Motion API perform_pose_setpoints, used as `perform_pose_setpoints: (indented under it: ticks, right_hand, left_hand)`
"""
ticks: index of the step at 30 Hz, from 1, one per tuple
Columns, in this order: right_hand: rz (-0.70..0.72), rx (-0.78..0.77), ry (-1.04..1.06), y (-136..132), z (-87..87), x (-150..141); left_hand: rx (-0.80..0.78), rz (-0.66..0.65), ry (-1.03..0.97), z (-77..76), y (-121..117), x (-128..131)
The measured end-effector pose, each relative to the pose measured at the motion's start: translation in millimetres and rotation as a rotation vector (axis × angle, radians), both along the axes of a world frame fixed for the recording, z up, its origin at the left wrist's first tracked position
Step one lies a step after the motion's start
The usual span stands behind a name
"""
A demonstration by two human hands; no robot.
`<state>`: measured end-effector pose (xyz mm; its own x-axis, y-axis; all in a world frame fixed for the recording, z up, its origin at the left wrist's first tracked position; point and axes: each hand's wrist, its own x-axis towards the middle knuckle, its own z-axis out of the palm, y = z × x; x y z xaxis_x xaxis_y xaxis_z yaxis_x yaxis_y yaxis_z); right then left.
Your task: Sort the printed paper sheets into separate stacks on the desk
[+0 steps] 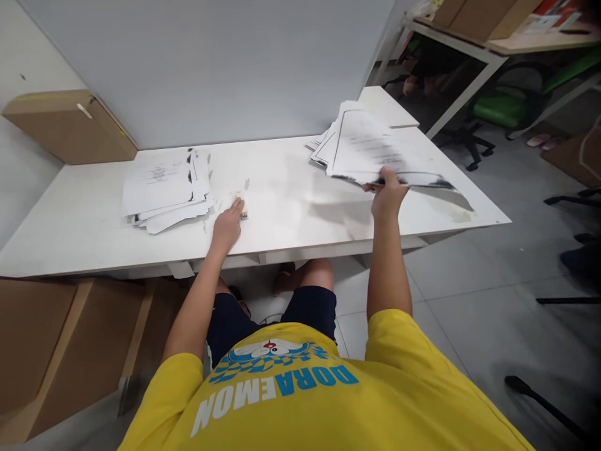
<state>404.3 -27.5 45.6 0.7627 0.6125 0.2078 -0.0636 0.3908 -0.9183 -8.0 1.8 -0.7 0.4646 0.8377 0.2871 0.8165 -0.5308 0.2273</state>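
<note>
My right hand (389, 193) grips a sheaf of printed paper sheets (361, 141) by its near edge, thumb on top. The sheaf is tilted up over the right part of the white table, and its right end is blurred. At the middle of the table my left hand (228, 224) lies with its fingers stretched out, touching a small cream-coloured block (243, 208); its kind is too small to tell. Left of that hand sits an uneven stack of printed papers (162, 188). More loose sheets (323, 147) lie behind the raised sheaf.
The white table (277, 219) backs onto a grey panel (225, 69). A cardboard box (70, 128) stands at its left back corner. Open cardboard boxes (89, 344) are below on the left. A green chair (500, 109) and another desk (498, 47) stand at the right.
</note>
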Motion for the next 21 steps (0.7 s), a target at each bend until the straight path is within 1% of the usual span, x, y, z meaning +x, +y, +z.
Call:
perform_pose_setpoints:
  ticks: [1, 3, 5, 6, 8, 10, 11, 12, 14, 15, 16, 17, 19, 21]
  right_hand:
    - [-0.003, -0.019, 0.013, 23, 3.2, 10]
    - [-0.001, -0.126, 0.094, 66, 5.5, 26]
    - [0.013, -0.250, 0.191, 99, 2.9, 34]
    - [0.031, -0.322, 0.242, 109, 0.2, 36]
    - [0.082, -0.451, 0.330, 119, -6.2, 36]
    - [0.176, -0.553, 0.382, 116, -12.0, 35]
    - [0.255, -0.592, 0.368, 111, -14.3, 35]
    - [0.352, -0.640, 0.323, 104, -16.1, 35]
    - [0.565, -0.797, 0.135, 90, -18.4, 33]
    - [0.642, -0.882, 0.007, 83, -19.0, 32]
    - [0.667, -0.947, -0.130, 78, -19.1, 31]
    - [0.644, -0.990, -0.274, 73, -18.8, 30]
    - [0.514, -1.043, -0.571, 70, -17.3, 28]
    - [0.396, -1.108, -0.834, 73, -15.1, 29]
  left_hand:
    - [0.003, 0.001, 0.008, 0.0, 0, 0]
    - [0.009, 0.001, 0.018, -0.3, 0, -1]
    - [0.016, -0.003, 0.020, -0.8, 0, -2]
    - [0.019, -0.005, 0.021, -0.9, 0, -2]
    - [0.025, -0.004, 0.021, -0.9, 1, -4]
    - [0.029, 0.001, 0.019, -0.7, 1, -5]
    - [0.031, 0.002, 0.016, -0.7, 1, -5]
    - [0.035, 0.003, 0.012, -0.7, 2, -6]
    - [0.046, 0.002, 0.004, -1.0, 2, -6]
    - [0.051, 0.001, -0.001, -1.2, 2, -6]
    - [0.053, 0.000, -0.005, -1.4, 2, -6]
    - [0.053, -0.001, -0.008, -1.5, 3, -5]
    - [0.048, -0.003, -0.016, -1.5, 3, -5]
    - [0.041, -0.003, -0.022, -1.0, 3, -4]
